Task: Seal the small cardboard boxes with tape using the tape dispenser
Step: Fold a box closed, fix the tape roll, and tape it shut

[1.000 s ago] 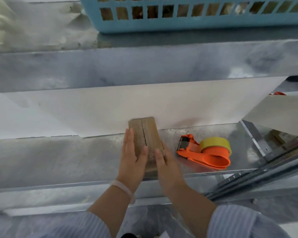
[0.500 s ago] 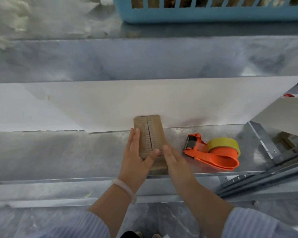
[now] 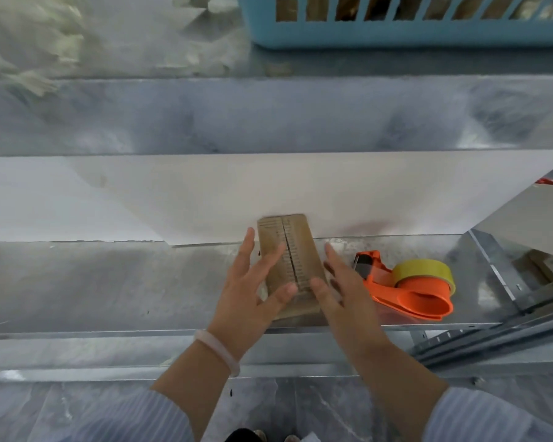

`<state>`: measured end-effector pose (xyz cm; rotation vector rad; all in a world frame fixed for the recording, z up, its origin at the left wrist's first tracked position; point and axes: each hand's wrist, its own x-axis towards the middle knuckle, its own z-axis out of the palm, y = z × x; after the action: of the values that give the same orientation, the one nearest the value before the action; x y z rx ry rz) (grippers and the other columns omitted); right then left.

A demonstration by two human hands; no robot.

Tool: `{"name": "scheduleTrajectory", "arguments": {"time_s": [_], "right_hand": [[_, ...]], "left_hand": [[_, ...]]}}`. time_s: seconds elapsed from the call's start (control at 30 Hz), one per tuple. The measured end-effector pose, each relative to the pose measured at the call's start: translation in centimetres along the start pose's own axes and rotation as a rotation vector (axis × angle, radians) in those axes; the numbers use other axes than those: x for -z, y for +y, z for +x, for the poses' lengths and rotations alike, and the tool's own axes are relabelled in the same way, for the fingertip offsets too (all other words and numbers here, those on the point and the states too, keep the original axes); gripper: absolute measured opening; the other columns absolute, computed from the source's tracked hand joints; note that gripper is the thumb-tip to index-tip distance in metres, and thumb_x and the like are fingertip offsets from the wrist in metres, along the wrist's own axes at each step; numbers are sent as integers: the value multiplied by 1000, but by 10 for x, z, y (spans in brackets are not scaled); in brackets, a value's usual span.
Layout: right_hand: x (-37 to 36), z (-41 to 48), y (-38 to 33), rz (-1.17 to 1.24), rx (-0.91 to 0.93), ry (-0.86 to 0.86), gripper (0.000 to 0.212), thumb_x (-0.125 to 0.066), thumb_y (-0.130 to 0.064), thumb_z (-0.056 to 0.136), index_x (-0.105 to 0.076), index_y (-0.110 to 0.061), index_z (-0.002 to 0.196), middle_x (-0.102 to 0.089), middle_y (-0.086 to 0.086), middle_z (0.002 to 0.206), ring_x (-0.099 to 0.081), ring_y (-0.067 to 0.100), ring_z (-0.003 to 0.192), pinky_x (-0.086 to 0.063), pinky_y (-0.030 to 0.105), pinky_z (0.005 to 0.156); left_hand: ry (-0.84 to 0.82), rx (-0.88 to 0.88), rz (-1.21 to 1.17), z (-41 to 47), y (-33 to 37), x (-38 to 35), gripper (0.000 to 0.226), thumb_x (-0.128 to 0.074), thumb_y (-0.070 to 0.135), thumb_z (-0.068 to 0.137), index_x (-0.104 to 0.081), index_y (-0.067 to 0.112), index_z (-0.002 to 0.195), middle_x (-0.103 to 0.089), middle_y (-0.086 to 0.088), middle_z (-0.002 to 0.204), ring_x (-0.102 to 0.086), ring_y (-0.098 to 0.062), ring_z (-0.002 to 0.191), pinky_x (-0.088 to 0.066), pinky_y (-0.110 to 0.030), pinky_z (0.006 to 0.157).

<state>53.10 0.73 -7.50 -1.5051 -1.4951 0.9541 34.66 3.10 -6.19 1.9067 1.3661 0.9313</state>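
We record one small cardboard box [image 3: 296,250], flap seam up, on the metal shelf [image 3: 109,282], with the orange tape dispenser [image 3: 409,291] lying just right of the box. Our left hand [image 3: 253,298] and right hand [image 3: 345,298] flank the box, fingers spread straight and thumbs over its top.

Cardboard boxes: one, the cardboard box [image 3: 296,250].
Hands: two, the left hand [image 3: 249,295] at the box's left side and the right hand [image 3: 345,298] at its right.
Tape dispensers: one, the orange tape dispenser [image 3: 409,296], just right of the box.
Tape rolls: one, the yellow tape roll [image 3: 423,271], right of the box.
Baskets: one, the blue basket [image 3: 396,36], well behind the box.
Bracelets: one, the pale bracelet [image 3: 217,349], nearer than the box.
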Motion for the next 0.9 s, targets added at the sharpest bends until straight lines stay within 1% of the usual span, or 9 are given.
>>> {"name": "scheduleTrajectory", "arguments": {"time_s": [0.07, 0.13, 0.3, 0.4, 0.57, 0.7, 0.77, 0.87, 0.9], "right_hand": [[8, 3, 1, -300, 277, 23, 55, -51, -56, 90, -48, -35, 141, -40, -16, 149, -30, -6, 139, -26, 19, 115], [10, 7, 8, -419, 478, 46, 44, -55, -39, 92, -63, -17, 130, -53, -6, 141, -39, 5, 137, -33, 27, 113], [23, 17, 21, -398, 575, -46, 38, -56, -30, 94, -62, -15, 128, -56, -5, 137, -40, 11, 138, -31, 22, 115], [24, 18, 20, -287, 501, -80, 36, -59, -28, 93, -62, -17, 127, -56, -6, 137, -39, 7, 139, -31, 21, 114], [15, 7, 17, -212, 385, -54, 40, -54, -14, 94, -54, -21, 134, -50, -11, 141, -39, 4, 139, -29, 19, 114], [14, -7, 5, 14, -9, 66, 41, -46, -27, 103, -39, -34, 143, -51, -13, 139, -46, -1, 129, -33, 9, 104], [11, -14, 2, 179, -208, 36, 38, -43, -34, 102, -50, -30, 140, -55, -13, 136, -48, 0, 126, -35, 8, 100], [4, -19, -1, 320, -334, 32, 38, -36, -40, 104, -65, -27, 125, -70, -9, 116, -62, 8, 113, -47, 26, 101], [4, -19, -5, 330, -347, 74, 38, -35, -37, 105, -68, -24, 118, -72, -9, 107, -64, 8, 105, -49, 19, 93]], "left_hand": [[69, -156, 142, -4, -7, 4, 50, -53, 69, 83, -66, 37, 120, -39, 16, 150, -31, -1, 138, -33, -24, 110], [83, -265, 169, -7, -16, 3, 55, -47, 67, 88, -74, 25, 110, -56, 17, 131, -42, -1, 131, -42, -28, 107], [-52, -369, 215, -1, -34, 10, 47, -44, 52, 96, -66, 21, 123, -58, 10, 134, -41, -11, 137, -34, -27, 112], [-117, -450, 310, 1, -42, 16, 39, -48, 37, 97, -56, 23, 132, -52, 9, 141, -36, -14, 141, -27, -23, 116], [-32, -354, 268, -8, -33, 9, 35, -51, 31, 95, -62, 23, 128, -53, 12, 139, -34, -7, 141, -24, -16, 115], [-7, -344, 307, -14, -20, 9, 34, -52, 39, 92, -71, 25, 117, -61, 12, 130, -37, 0, 136, -23, -10, 113], [-2, -355, 320, -19, -14, 7, 34, -52, 41, 90, -74, 26, 111, -65, 12, 125, -39, 2, 133, -24, -10, 112], [27, -347, 340, -31, -8, -1, 33, -52, 42, 90, -75, 28, 109, -66, 14, 123, -44, -1, 130, -25, -10, 112], [33, -354, 355, -35, -6, -3, 32, -53, 43, 90, -75, 29, 108, -66, 14, 121, -47, -3, 128, -27, -11, 111]]}}
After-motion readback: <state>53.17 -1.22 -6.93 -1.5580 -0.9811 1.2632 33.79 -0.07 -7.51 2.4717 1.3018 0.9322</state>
